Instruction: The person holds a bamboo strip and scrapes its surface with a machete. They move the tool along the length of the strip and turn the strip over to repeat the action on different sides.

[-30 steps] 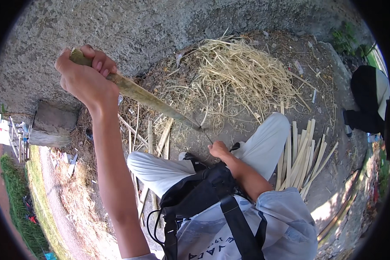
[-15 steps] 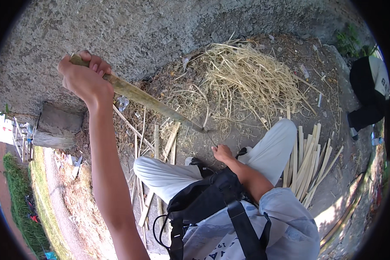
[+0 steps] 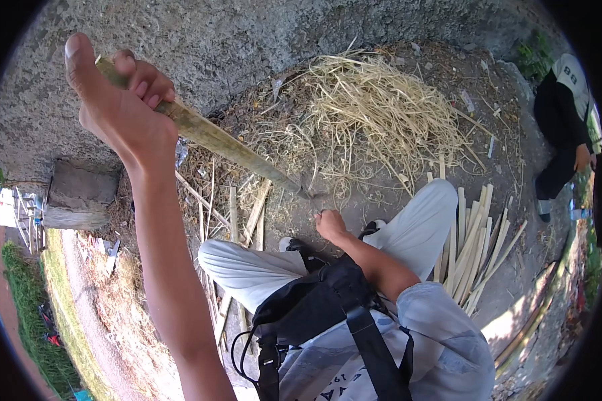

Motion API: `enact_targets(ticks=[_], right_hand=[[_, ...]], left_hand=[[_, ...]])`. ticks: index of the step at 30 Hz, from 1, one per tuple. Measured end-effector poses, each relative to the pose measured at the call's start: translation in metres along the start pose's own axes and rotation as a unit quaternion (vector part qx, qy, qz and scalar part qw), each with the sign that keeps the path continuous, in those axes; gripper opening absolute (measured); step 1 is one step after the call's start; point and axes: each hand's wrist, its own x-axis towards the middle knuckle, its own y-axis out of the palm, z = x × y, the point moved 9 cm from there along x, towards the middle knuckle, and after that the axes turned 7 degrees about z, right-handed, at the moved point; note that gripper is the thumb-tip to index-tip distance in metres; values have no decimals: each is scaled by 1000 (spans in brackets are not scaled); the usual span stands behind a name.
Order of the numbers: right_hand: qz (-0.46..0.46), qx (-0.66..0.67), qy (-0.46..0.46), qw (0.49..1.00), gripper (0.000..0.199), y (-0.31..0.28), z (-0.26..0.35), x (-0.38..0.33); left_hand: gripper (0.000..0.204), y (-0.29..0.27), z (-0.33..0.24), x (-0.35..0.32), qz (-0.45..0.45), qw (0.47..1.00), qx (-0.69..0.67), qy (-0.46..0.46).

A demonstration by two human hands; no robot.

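Observation:
My left hand (image 3: pixel 124 100) is raised at the upper left, its fingers curled round the top of a long bamboo strip (image 3: pixel 231 147) while the thumb sticks up. The strip slants down to the right, its lower end near the ground between my knees. By that end my right hand (image 3: pixel 330 226) is closed on a thin dark tool, which looks like a knife (image 3: pixel 319 212); most of it is hidden in the fist. Fine curled shavings (image 3: pixel 341 184) lie on the ground around the strip's lower end.
A heap of pale bamboo shavings (image 3: pixel 391 103) lies ahead, against a rough grey wall (image 3: pixel 247 47). Cut bamboo strips (image 3: pixel 478 240) are piled by my right knee, and more strips (image 3: pixel 254 217) lie by my left. Another person (image 3: pixel 565 127) is at the far right.
My left hand has moved slightly up and left, and its thumb has lifted off the strip. My right hand has shifted a little left and up, closer to the strip's lower end.

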Motion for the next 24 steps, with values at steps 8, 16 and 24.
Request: enact_targets(ticks=[8,16,24], right_hand=[[49,4,54,997,29,10,-18,15],[-61,123,-99,985,24,-11,30,-13],[135,13,111,985,27,28,-43,3]], left_hand=[[37,-20,-8,2,-31,996,46,73],[29,-33,-11,6,-55,994,50,77],[20,-33,-5,7,-42,995,46,77]])
